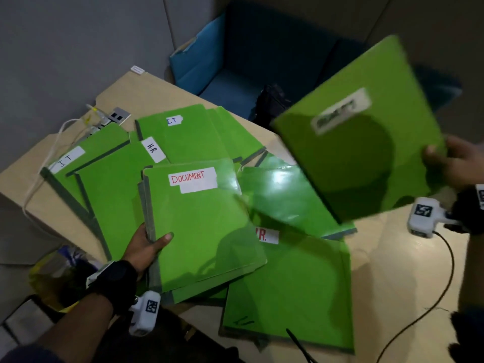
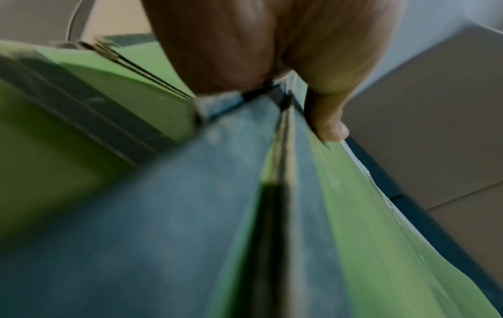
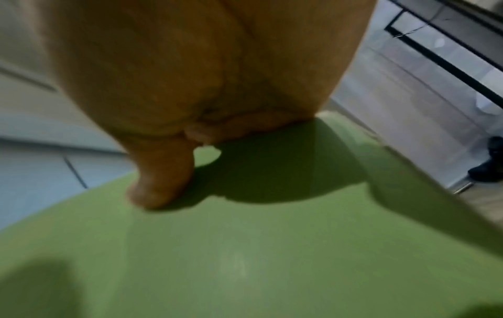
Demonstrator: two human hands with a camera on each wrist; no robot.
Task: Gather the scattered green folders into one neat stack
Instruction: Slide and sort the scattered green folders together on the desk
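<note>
Several green folders lie fanned across a beige table [image 1: 392, 271]. My left hand [image 1: 146, 244] grips the spine edge of a small stack [image 2: 340, 215] topped by the folder labelled DOCUMENT [image 1: 204, 226], thumb on top. My right hand [image 1: 445, 161] holds one blurred green folder [image 1: 361, 132] in the air at the right, thumb pressed on its cover [image 3: 245, 258]. Under it lie a glossy folder [image 1: 277, 195] and one marked H.R. [image 1: 288, 289]. Folders marked I.T [image 1: 178, 137], H.R [image 1: 117, 184] and IT [image 1: 78, 158] lie at the back left.
A blue seat [image 1: 235, 74] stands beyond the table's far edge, with a dark object [image 1: 272, 103] beside it. A white cable [image 1: 52, 153] and a socket plate [image 1: 117, 116] sit at the table's back left. A black cable [image 1: 434, 297] crosses the right side. A yellow bag [image 1: 52, 279] sits below left.
</note>
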